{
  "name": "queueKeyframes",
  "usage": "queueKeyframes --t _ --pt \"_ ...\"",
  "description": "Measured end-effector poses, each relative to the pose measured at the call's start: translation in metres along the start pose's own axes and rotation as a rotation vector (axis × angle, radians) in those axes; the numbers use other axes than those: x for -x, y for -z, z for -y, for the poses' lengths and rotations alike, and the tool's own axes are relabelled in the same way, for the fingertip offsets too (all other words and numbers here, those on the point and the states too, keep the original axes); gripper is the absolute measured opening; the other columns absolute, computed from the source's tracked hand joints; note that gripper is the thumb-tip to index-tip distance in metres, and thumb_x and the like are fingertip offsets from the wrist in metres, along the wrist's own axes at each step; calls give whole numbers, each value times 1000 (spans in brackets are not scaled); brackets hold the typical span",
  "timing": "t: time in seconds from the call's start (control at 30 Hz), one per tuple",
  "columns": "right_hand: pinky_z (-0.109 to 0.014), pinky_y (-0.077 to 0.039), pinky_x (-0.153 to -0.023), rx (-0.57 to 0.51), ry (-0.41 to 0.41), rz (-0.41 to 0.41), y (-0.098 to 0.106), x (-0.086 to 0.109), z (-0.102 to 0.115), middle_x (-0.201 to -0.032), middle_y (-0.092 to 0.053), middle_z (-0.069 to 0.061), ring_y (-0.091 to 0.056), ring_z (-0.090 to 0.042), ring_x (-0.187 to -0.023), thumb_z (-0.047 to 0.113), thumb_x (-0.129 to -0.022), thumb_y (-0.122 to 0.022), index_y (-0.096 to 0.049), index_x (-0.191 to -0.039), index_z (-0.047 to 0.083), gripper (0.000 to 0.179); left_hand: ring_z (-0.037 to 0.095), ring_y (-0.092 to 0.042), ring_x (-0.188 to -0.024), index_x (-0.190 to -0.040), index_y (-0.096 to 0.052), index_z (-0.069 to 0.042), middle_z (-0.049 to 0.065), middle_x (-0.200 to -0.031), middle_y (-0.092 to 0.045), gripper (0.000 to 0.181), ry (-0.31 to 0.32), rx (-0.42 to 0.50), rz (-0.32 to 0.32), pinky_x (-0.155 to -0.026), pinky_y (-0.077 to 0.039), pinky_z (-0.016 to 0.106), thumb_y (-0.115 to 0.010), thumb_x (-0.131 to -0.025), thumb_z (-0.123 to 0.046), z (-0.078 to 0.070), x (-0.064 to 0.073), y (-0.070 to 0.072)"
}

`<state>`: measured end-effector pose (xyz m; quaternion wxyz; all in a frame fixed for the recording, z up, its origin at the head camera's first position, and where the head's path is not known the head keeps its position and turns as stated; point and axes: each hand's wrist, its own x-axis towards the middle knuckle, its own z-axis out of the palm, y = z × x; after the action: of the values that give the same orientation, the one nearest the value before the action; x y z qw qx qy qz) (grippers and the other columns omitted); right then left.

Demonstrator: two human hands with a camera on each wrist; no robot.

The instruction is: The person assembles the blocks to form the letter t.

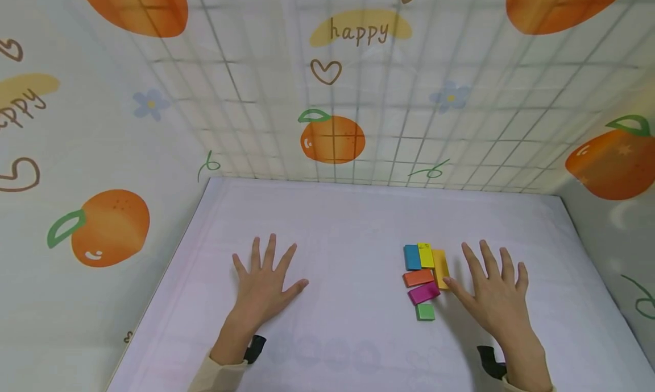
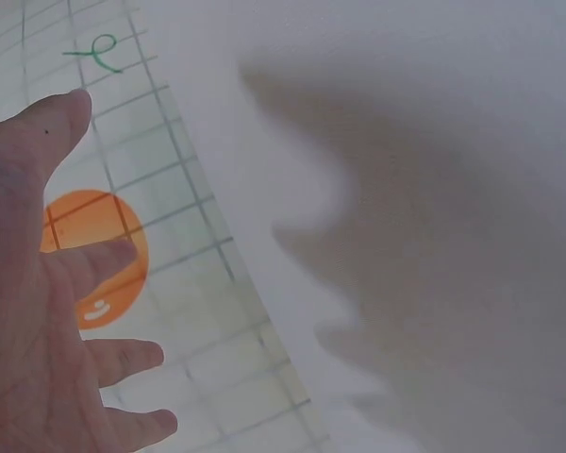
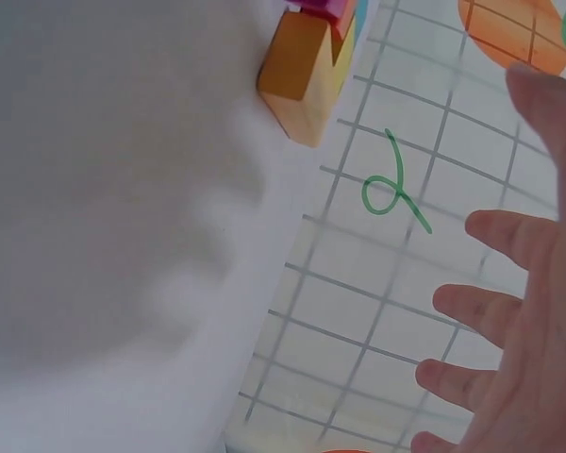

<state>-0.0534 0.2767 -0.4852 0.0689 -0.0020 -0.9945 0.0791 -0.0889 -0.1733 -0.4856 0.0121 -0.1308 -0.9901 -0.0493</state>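
Both hands lie flat, fingers spread, on a white table (image 1: 348, 232). My left hand (image 1: 263, 284) rests at centre left and holds nothing. My right hand (image 1: 491, 292) rests at the right, its thumb tip beside a cluster of coloured blocks. The cluster has a blue block (image 1: 411, 257), a yellow block (image 1: 426, 255), a long orange-yellow block (image 1: 440, 268), an orange block (image 1: 418, 277), a magenta block (image 1: 423, 293) and a small green block (image 1: 425, 312). In the right wrist view the orange-yellow block (image 3: 307, 80) shows at the top, with the right hand (image 3: 514, 330) open. The left wrist view shows the open left hand (image 2: 47, 311).
Walls with a wire grid and a printed cloth of oranges (image 1: 332, 140) enclose the table at the back and both sides. The white surface stretches between the two hands and toward the back wall.
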Motion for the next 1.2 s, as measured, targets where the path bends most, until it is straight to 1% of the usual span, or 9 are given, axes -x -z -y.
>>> queueKeyframes --t 0.13,0.37,0.57,0.9,1.2 --pt "-69 14 -108 2 3 -5 0 0 -1 -160 -15 -27 2 -53 -145 54 -86 -70 -18 -161 20 98 46 6 -148 -158 -32 -30 19 -165 -10 82 -4 2 -11 -102 1 81 -44 -91 -76 -1 0 0" --pt "-69 12 -109 -7 17 -18 1 1 -1 -159 -20 -27 -2 -53 -145 52 -85 -73 -22 -160 19 97 48 -8 -148 -156 -36 -28 20 -163 -17 78 -27 8 -46 -103 -6 80 -49 -92 -71 -3 -3 -5" --pt "-69 9 -110 -32 43 -37 1 2 -2 -156 -24 -28 -5 -53 -144 48 -84 -75 -25 -159 19 94 48 -13 -147 -155 -37 -29 19 -162 -22 74 -48 18 -63 -103 -12 80 -50 -94 -68 -8 -6 -6" --pt "-70 7 -110 -53 62 -51 0 2 -3 -155 -26 -28 -7 -53 -144 42 -82 -79 -26 -158 19 96 46 -20 -146 -152 -42 -26 19 -159 -29 70 -99 47 -99 -102 -16 80 -55 -94 -63 -20 -12 -7" --pt "-71 2 -111 -104 85 -56 -3 2 -4 -153 -29 -29 -13 -54 -142 37 -80 -83 -32 -156 17 94 43 -26 -144 -152 -43 -26 16 -158 -32 66 -139 61 -104 -104 -21 77 -52 -97 -62 -36 -24 -6"
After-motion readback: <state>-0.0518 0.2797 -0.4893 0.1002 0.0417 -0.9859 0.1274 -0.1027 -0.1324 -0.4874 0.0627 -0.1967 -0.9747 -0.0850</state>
